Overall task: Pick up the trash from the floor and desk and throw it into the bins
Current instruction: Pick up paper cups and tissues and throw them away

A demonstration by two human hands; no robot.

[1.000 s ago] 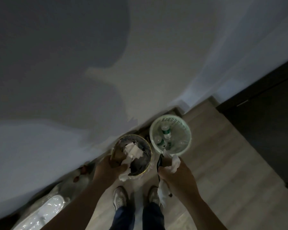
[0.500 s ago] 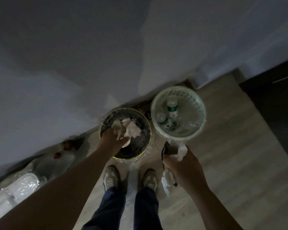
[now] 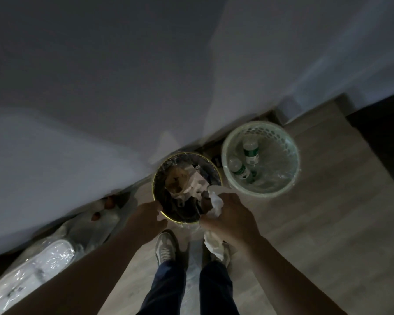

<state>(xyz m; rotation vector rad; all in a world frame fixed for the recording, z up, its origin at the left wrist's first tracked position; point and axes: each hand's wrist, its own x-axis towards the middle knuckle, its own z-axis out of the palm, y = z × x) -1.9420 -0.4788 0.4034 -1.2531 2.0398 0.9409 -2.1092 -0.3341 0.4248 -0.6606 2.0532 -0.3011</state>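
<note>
1. Left grip point(image 3: 146, 215): curled, pinches white scrap point(image 3: 161, 216) at near rim of dark bin point(image 3: 159, 176).
2. Dark bin: stands on floor point(image 3: 328, 223) against wall, holds crumpled paper point(image 3: 196, 185).
3. Right grip point(image 3: 233, 215): clenched round white tissue point(image 3: 216, 204), above same bin's near-right rim.
4. Mesh bin point(image 3: 291, 142): just right of dark bin, holds two bottles point(image 3: 250, 153).

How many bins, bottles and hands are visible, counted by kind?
Round bins: 2, the dark gold-rimmed bin and the pale green perforated plastic basket.
Clear plastic bottles with green labels: 2, both in the basket.
Hands: 2, the left hand and the right hand, which grips crumpled white tissue.
Total: 6.
</note>
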